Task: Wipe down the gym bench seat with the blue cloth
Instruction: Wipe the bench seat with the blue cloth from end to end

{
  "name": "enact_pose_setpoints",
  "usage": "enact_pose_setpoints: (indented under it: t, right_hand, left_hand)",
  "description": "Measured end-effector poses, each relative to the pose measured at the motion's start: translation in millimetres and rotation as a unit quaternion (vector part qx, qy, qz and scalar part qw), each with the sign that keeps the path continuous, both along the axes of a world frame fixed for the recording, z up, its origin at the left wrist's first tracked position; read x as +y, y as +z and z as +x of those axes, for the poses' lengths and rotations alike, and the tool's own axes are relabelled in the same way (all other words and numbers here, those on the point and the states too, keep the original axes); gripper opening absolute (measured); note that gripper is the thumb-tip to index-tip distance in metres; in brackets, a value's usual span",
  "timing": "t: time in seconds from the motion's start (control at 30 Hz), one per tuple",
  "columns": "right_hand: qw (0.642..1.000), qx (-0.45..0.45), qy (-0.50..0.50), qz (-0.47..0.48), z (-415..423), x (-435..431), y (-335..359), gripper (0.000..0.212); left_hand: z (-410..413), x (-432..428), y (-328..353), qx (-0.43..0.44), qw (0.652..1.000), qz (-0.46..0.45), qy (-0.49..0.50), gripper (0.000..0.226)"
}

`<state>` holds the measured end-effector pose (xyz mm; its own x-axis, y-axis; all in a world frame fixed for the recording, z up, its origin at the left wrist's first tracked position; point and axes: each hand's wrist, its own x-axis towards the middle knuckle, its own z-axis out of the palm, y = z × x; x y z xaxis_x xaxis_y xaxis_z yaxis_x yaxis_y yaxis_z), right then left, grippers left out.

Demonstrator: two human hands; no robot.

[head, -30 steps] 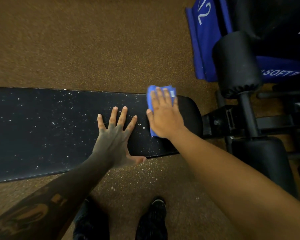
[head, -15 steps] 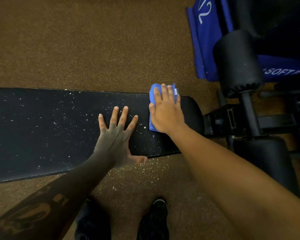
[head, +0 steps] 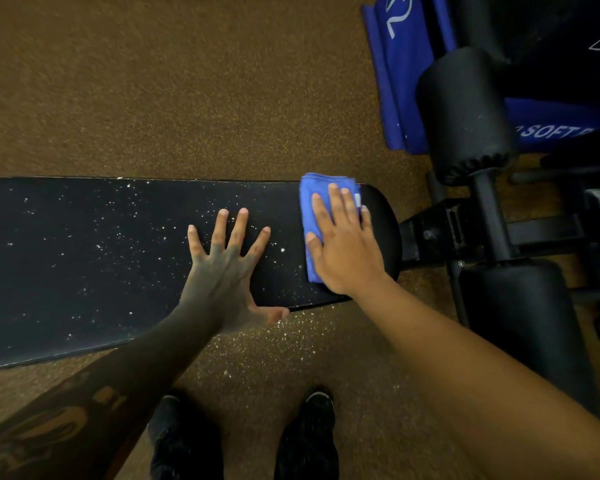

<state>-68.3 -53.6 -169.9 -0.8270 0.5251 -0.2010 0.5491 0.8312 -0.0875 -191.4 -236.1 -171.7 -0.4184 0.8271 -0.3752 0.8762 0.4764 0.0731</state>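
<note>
Blue cloth [head: 312, 216] folded on my bench seat [head: 84, 258].
Long black pad speckled with white flecks; the cloth lies flat near its rounded right end.

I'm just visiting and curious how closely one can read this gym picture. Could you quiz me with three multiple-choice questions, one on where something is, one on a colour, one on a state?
1. Where does the cloth lie?
A. On the floor by the shoes
B. On the rounded end of the bench seat
C. Over the foam roller

2. What colour is the cloth?
A. Blue
B. White
C. Red

3. What is the left hand doing?
A. Gripping the cloth
B. Raised in the air
C. Lying flat on the seat with fingers spread

Answers:
1 B: the cloth rests on the bench seat near its rounded end, under the right hand.
2 A: it shows plainly blue against the black padding.
3 C: the left hand is open, palm down on the speckled seat, apart from the cloth.
</note>
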Motion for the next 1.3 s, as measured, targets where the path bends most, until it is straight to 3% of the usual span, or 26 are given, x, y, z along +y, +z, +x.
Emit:
enact_pose_setpoints:
  t: [0.1,0.23,0.4,0.53,0.67,0.8,0.97,1.2,1.3]
  right_hand:
    - [0.996,-0.002,-0.085,-0.020,4.3,-22.2,2.4,0.068]
    - [1.000,-0.013,0.023,-0.014,32.2,-43.2,4.0,0.069]
    - [0.992,-0.003,-0.125,-0.030,38.9,-56.3,2.1,0.070]
    - [0.999,-0.006,-0.031,-0.019,51.4,-76.1,-3.1,0.070]
    - [0.991,-0.003,-0.135,0.003,47.4,-69.6,-2.6,0.070]
    - [1.000,-0.011,-0.022,-0.013,38.0,-89.9,0.1,0.072]
    - [1.000,0.014,-0.014,-0.012,29.9,-60.5,4.4,0.066]
    - [0.992,-0.022,0.124,0.002,22.7,-65.3,-1.4,0.064]
    - [1.000,-0.012,0.019,0.009,17.2,-59.3,-1.3,0.065]
  left_hand:
    - [-1.2,0.7,0.0,-0.002,1.000,-0.004,-0.003,0.140]
    - [-2.5,-3.5,0.1,-0.002,1.000,0.009,-0.020,0.140]
    - [-8.2,-7.5,-1.2,0.009,0.999,0.003,-0.053,0.141]
    - [-9.4,-12.5,-0.7,0.008,0.998,0.004,-0.059,0.140]
    - [-10.6,-10.2,0.0,0.009,0.998,0.016,-0.067,0.139]
    - [-10.8,-12.2,0.7,0.005,0.997,0.026,-0.068,0.138]
    - [-13.3,-18.8,1.0,0.010,0.996,0.028,-0.089,0.139]
    - [-19.3,-25.5,0.1,0.018,0.996,0.024,-0.082,0.139]
    - [-20.4,-26.8,-0.5,0.016,0.997,0.019,-0.078,0.140]
